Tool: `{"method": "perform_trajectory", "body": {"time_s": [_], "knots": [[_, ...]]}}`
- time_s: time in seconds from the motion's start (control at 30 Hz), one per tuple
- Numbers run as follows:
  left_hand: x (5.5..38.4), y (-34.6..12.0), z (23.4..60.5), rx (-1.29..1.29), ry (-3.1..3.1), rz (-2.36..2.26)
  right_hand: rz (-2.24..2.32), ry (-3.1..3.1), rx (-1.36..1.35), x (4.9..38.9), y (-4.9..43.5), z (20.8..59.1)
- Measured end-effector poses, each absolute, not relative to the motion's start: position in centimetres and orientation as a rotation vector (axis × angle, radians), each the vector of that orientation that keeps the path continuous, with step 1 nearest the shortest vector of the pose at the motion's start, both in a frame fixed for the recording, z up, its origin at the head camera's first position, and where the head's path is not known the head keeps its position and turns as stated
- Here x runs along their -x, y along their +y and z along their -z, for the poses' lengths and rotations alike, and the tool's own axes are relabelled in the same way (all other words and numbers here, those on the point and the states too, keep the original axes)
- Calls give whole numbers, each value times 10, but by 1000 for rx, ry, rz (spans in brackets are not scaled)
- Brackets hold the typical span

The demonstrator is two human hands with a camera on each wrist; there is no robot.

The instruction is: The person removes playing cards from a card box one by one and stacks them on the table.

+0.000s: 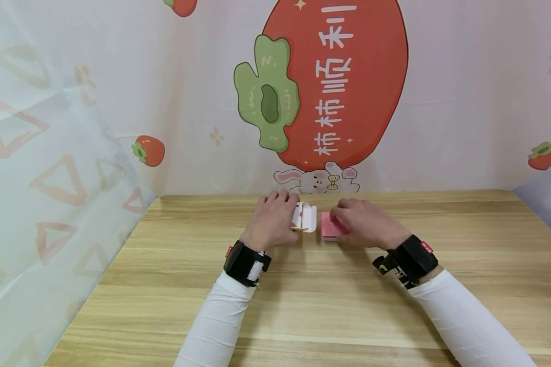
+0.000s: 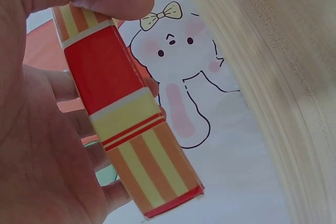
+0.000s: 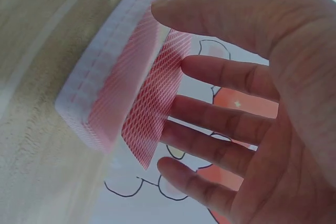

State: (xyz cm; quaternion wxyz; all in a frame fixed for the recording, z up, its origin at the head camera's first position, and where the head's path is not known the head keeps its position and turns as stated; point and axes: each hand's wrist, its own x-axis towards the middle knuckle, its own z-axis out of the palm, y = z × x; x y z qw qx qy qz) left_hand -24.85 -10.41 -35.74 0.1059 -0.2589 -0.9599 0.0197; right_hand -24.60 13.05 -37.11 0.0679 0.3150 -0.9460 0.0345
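My left hand (image 1: 271, 220) grips a small playing card box (image 2: 113, 85), its thumb along one side and its fingers behind. The box has a red panel and orange-yellow stripes, and its white flap (image 1: 309, 218) stands open towards the right in the head view. Beside it, a deck of playing cards (image 3: 113, 61) with red patterned backs lies on the table. My right hand (image 1: 365, 221) is over the deck's right part, thumb at the near edge and fingers at the far one. In the right wrist view a red patterned card (image 3: 160, 95) stands slightly apart from the deck, between thumb and fingertips.
The wooden table (image 1: 303, 316) ends at the back against a printed cloth (image 1: 464, 102) with a large red persimmon and a rabbit. Another stretch of cloth (image 1: 73, 204) hangs along the left. Each wrist carries a black strapped camera (image 1: 245, 262).
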Motion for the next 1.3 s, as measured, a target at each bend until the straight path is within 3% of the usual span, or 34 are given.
{"method": "perform_trajectory", "body": {"time_s": [1.3], "knots": [[249,-101,357,760,-2861,-35,-163,-2918,-942,255,131,384]]}}
